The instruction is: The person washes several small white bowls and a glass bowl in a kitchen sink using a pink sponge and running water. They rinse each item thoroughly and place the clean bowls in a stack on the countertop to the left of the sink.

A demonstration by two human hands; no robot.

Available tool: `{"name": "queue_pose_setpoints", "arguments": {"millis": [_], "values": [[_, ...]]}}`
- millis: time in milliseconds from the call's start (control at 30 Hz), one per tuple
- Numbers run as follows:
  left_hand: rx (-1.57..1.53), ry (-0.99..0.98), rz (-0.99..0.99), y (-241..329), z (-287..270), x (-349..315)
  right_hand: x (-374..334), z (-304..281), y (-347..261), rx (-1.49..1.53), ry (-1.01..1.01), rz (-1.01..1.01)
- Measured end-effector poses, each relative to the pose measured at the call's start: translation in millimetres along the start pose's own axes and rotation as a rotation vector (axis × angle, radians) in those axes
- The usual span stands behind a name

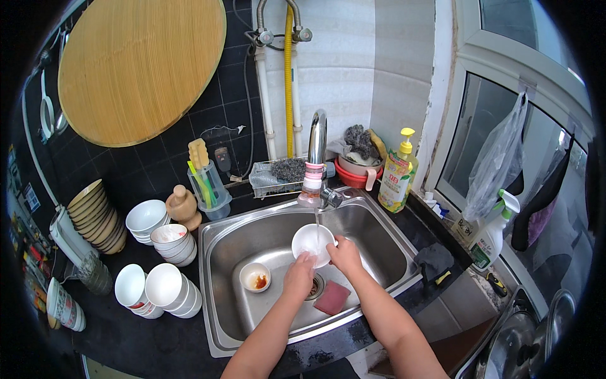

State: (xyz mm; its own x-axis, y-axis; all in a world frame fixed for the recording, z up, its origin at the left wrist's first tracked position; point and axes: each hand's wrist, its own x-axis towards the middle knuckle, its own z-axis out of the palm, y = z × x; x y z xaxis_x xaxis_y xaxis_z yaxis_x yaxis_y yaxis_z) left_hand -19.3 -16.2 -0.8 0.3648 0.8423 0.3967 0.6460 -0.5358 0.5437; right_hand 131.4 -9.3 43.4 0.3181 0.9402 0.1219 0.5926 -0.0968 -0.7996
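Observation:
A white bowl (308,239) is held over the sink (230,300) under a thin stream from the chrome faucet (317,139). My left hand (299,275) grips its lower left rim, and my right hand (344,254) grips its right side; the fingertips are partly hidden. Left of my hands, a small white bowl (246,276) with a brown-orange residue sits on the sink floor. Beside the drain (315,287), below my hands, lies a reddish-pink sponge (332,297).
Stacks of white bowls (165,287) and tan bowls (98,215) stand on the black counter at left. A yellow-pump soap bottle (398,177) and red basin (356,177) are behind the sink. At right stands a spray bottle (492,237). A wire rack (278,186) borders the faucet.

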Motion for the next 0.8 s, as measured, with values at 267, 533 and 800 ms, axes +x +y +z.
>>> {"name": "queue_pose_setpoints", "arguments": {"millis": [267,533,800], "values": [[-0.855,-0.099,-0.411,-23,24,12,8,-3,-1,0.417,-0.017,0.162],[-1.312,-0.277,-0.533,-9,10,14,35,17,44,0.621,0.26,0.083],[-1.889,-0.152,-0.569,-10,-2,18,29,14,33,0.694,0.133,0.152]]}}
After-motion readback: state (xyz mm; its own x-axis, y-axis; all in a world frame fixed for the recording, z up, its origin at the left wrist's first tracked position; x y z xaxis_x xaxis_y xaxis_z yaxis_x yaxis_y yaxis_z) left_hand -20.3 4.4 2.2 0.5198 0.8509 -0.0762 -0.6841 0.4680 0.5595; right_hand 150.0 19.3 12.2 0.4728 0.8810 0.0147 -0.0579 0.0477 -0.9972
